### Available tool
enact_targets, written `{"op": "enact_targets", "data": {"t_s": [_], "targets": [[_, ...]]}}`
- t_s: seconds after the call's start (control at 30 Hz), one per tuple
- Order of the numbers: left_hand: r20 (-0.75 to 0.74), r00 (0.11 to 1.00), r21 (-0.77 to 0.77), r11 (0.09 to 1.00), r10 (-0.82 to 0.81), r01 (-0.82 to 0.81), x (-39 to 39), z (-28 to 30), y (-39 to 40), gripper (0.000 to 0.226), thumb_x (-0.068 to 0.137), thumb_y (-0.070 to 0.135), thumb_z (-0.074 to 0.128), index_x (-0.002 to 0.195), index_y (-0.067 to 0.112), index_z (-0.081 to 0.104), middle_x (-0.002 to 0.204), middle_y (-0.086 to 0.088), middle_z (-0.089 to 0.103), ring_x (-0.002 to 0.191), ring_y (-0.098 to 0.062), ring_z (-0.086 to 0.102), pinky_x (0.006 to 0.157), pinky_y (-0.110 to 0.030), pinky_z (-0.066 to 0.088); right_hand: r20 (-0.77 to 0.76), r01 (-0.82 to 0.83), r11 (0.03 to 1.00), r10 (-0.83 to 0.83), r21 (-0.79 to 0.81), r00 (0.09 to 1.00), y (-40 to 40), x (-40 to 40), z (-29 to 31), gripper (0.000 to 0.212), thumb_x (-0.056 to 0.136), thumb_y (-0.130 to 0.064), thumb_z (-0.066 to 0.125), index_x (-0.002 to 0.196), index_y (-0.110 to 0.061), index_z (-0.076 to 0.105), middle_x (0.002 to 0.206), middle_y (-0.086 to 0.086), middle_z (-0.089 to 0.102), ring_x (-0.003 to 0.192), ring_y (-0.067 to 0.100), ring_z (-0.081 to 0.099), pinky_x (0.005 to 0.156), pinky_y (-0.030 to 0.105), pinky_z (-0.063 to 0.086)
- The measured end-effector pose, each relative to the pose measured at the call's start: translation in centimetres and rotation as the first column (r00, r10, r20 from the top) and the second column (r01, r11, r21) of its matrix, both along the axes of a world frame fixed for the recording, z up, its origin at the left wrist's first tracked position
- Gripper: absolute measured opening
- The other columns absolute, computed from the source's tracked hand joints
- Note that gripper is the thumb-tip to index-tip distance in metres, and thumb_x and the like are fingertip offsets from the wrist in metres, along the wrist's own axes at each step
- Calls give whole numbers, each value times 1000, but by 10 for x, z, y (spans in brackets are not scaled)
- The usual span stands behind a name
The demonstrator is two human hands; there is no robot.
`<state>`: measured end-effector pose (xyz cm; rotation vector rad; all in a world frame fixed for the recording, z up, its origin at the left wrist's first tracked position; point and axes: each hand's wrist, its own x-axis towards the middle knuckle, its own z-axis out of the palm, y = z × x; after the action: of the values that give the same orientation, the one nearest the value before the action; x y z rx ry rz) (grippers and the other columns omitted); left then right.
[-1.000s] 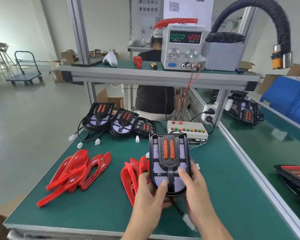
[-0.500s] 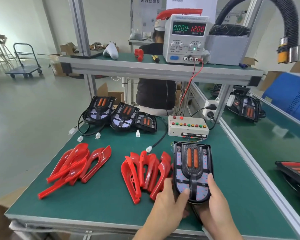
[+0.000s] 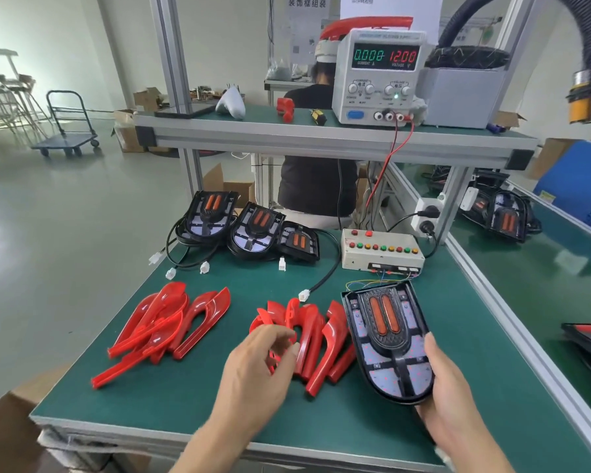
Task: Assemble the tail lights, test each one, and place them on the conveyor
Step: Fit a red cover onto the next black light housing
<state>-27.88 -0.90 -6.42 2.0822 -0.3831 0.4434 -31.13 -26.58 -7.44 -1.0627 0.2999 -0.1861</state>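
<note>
Black tail light base sits gripped in right hand; left hand fingers hover loosely curled above red lenses.

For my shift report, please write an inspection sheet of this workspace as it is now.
Surface: green mat, in use.
Job's things: tail light base by right edge; three more bases at back; two piles of red lenses.
Clutter: nothing seen.
Grippers: right hand grips base; left hand open over near lens pile.
Cables: loose white connectors; red and black leads.
Surroundings: power supply, button box, a seated person behind.
</note>
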Motion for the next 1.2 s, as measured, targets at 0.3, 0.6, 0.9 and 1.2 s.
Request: {"op": "enact_targets", "data": {"t_s": [0.3, 0.6, 0.9, 1.2], "targets": [[-87, 996, -104, 994, 35, -44, -4, 5, -2, 19, 90, 19, 74, 89, 36, 68, 91, 22, 69, 85, -5, 66, 70, -12, 47, 16, -285, 936, 294, -206, 956, -34, 13, 47, 46, 99, -44, 48, 121, -14, 74, 127, 17, 70, 118, 32, 69, 84, 32, 61], [-263, 828, 334, 758, -495, 560, 7, 64, -28, 87, 78, 82, 56, 151, 40, 33, 159, 17, 33, 149, -1, 20, 123, -32, 22, -568, -729, -65, 675, -682, 471, -32, 31, 104, 38, 91, -58, 61, 95, -23, 77, 91, -16, 71, 84, 1, 60, 82, 23, 47], [-692, 95, -555, 611, -716, 565, 10, 48, -54, 22, 91, 22, 68, 112, 27, 74, 113, 2, 73, 106, -16, 68, 99, -32, 53, -716, -673, -356, 585, -649, 381, 14, 64, 135, 55, 79, -66, 68, 93, -14, 78, 74, -4, 63, 72, -1, 49, 73, 23, 40], [-540, 378, -802, 596, -752, 41, 22, 25, -13, 39, 76, 24, 80, 110, 5, 77, 111, -22, 73, 90, -33, 75, 82, -45, 61, 297, 368, -3, 583, -930, 756, 56, 72, 119, 31, 94, -37, 69, 114, -13, 72, 112, -1, 68, 106, 13, 63, 94, 26, 50]]}}
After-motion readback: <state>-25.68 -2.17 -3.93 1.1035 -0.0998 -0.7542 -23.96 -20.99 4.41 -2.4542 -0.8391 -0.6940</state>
